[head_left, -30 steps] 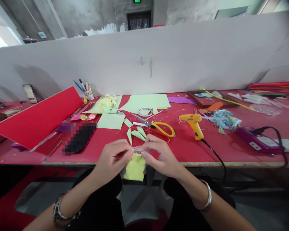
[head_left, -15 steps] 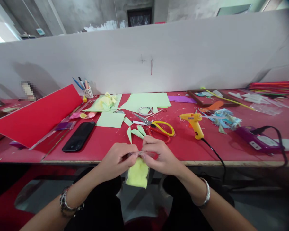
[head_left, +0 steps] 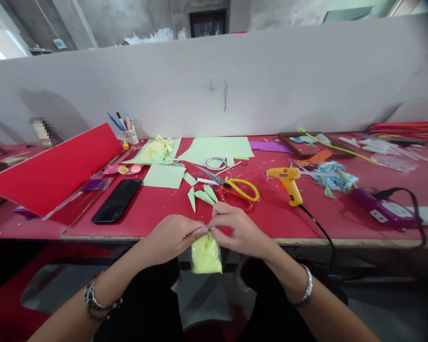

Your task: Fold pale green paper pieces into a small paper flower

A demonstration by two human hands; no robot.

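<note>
Pinching the top of the clear bag (head_left: 207,254), left hand (head_left: 173,237) and right hand (head_left: 238,228) grip it; yellow filling (head_left: 206,262) is inside, whether sealed I cannot tell

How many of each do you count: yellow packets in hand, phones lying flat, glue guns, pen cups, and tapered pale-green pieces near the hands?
Yellow packet: 1
Phone: 1
Glue gun: 1
Pen cup: 1
Tapered pale-green pieces: 3
Total: 7

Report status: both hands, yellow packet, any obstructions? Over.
Left hand, right hand: both pinching top of yellow packet. Packet hanging below them. Nothing blocking it; scissors on table beyond.
</note>
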